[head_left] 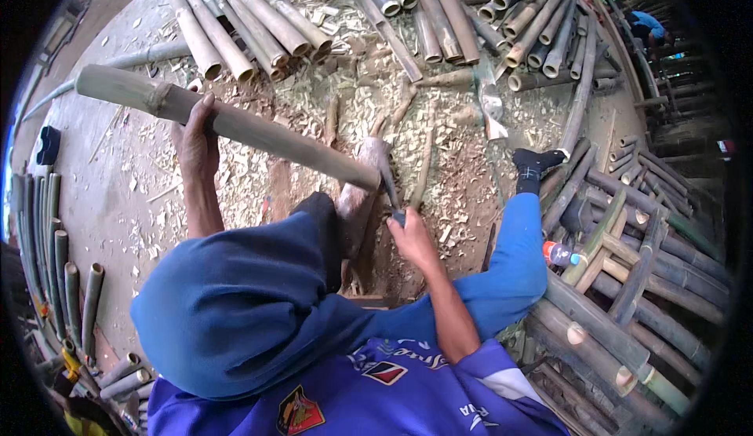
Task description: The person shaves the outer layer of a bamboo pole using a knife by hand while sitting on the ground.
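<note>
A long bamboo pole (274, 142) slants from the upper left down to the middle of the head view. My left hand (196, 144) is wrapped round it, not far from a ring-like joint. The pole's lower right end lies over a wooden log (363, 208) in front of me. Beside that end, my right hand (414, 240) grips the dark handle of a knife (393, 191). Its narrow blade points away from me, close by the log and the pole's end. Whether the blade touches the bamboo, I cannot tell.
Pale wood chips (306, 94) cover the ground. Cut bamboo lengths (267, 24) lie in bundles at the far side, with more stacked bamboo (541, 24) at far right. A bamboo frame (620, 279) and a bottle (558, 254) are at right; upright poles (59, 255) stand at left.
</note>
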Demonstrator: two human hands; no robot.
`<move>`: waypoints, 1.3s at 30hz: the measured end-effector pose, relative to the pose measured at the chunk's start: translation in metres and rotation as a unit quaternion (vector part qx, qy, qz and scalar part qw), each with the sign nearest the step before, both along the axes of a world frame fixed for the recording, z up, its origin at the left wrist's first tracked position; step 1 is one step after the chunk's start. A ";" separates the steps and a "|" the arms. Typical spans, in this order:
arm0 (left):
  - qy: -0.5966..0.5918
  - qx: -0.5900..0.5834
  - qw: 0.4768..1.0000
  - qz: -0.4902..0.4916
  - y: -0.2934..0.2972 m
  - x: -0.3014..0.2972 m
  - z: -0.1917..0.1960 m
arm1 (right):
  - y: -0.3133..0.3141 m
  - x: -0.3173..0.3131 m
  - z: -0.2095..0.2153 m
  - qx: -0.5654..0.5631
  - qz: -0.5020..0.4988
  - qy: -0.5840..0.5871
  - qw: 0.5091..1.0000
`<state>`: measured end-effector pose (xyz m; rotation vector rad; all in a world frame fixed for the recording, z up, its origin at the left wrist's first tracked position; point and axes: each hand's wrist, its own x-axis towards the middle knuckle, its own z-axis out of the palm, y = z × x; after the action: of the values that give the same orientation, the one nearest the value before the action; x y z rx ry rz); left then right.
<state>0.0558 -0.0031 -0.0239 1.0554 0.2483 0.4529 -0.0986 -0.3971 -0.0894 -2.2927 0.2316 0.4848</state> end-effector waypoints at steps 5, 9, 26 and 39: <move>0.070 -0.127 0.975 0.169 0.021 -0.005 -0.023 | 0.022 0.000 0.095 0.534 -0.169 0.095 0.823; 0.077 -0.124 0.977 0.154 0.004 -0.008 -0.012 | 0.010 -0.007 0.107 0.584 -0.165 0.082 0.791; 0.082 -0.160 0.975 0.127 -0.001 -0.012 0.007 | 0.001 -0.022 0.086 0.553 -0.136 0.105 0.815; 0.093 -0.065 0.966 0.232 -0.004 0.001 0.007 | 0.040 0.018 0.092 0.025 -0.003 -0.153 0.988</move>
<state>0.0566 -0.0069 -0.0166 0.9089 0.6930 0.7482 -0.0808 -0.3572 0.0024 -2.2793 0.0743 0.1292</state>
